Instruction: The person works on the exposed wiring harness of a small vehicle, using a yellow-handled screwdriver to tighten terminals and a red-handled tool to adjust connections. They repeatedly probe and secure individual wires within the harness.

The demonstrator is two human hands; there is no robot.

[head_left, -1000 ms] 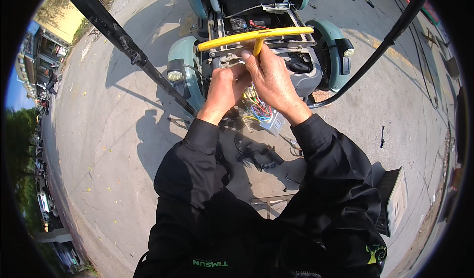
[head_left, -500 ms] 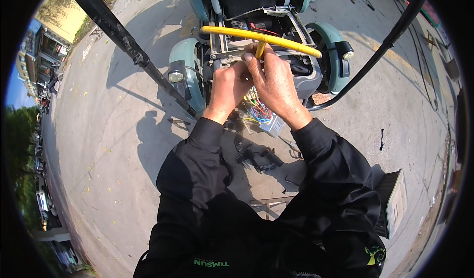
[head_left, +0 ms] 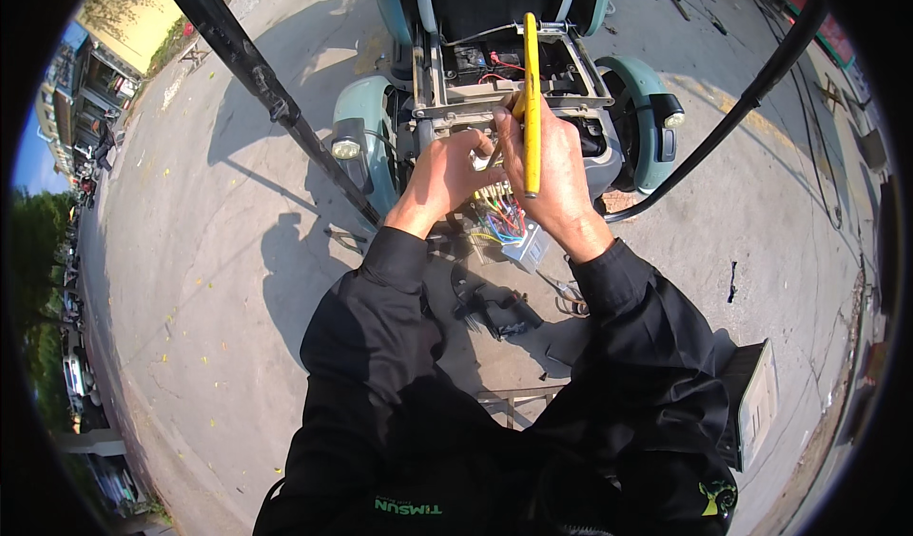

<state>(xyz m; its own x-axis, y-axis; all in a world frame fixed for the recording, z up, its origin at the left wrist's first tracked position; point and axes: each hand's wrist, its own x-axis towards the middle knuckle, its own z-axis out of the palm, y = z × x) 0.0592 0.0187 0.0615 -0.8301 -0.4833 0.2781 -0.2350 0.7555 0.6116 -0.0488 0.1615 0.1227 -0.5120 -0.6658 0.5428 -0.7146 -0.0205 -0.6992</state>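
I observe the right hand (head_left: 553, 160) closed around the yellow-handled tool (head_left: 532, 108) before the far, uncovered chassis (head_left: 456, 113); the left hand (head_left: 439, 182) is curled, its hold unclear. Work appears unfinished: near coloured wires (head_left: 504, 220) lie exposed.

Below you, grey concrete ground (head_left: 190, 279) carries a pale-green, metal-framed vehicle (head_left: 475, 91) toward its far edge, an irregular black plastic part (head_left: 509, 313) near its middle, and a black rectangular box with one pale side (head_left: 751, 408) nearer its right edge.
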